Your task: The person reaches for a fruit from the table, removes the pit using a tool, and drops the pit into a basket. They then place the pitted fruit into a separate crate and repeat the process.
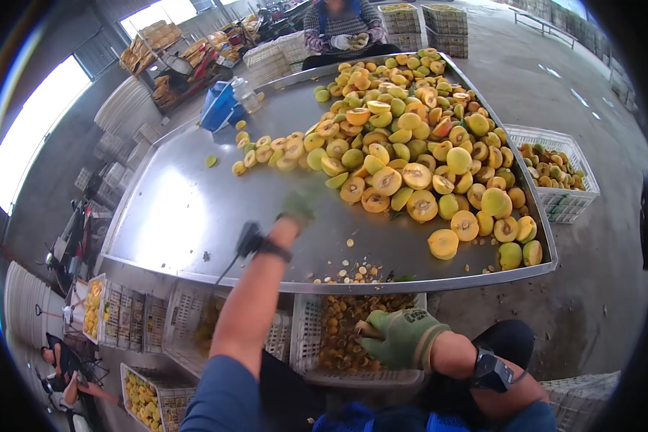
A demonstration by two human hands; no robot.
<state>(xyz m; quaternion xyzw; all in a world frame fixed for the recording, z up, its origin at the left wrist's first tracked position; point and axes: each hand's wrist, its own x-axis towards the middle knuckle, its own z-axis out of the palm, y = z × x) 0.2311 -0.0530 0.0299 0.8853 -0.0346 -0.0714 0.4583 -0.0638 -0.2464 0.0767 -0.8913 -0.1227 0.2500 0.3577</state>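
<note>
My left hand [297, 207], in a green glove and smeared by motion, reaches over the metal table just left of the fruit pile. Whatever its fingers hold is lost in the blur. Closed low in front of the table edge, my right hand [399, 338] wears a green knitted glove. A short brown piece [368, 330] shows at its thumb and fingers; I cannot tell what it is. Under that hand stands a white crate [306, 335] of brown scraps. Halved yellow-green fruit [387, 181] with pale cut faces is heaped on the metal table [194, 209].
Small seeds and bits [356, 272] lie near the front edge. A blue basket [222, 106] and clear bottle [245, 93] stand at the far left. Another person [342, 29] in gloves sits opposite. Beside the table's right edge is a crate [569, 193] of fruit pieces.
</note>
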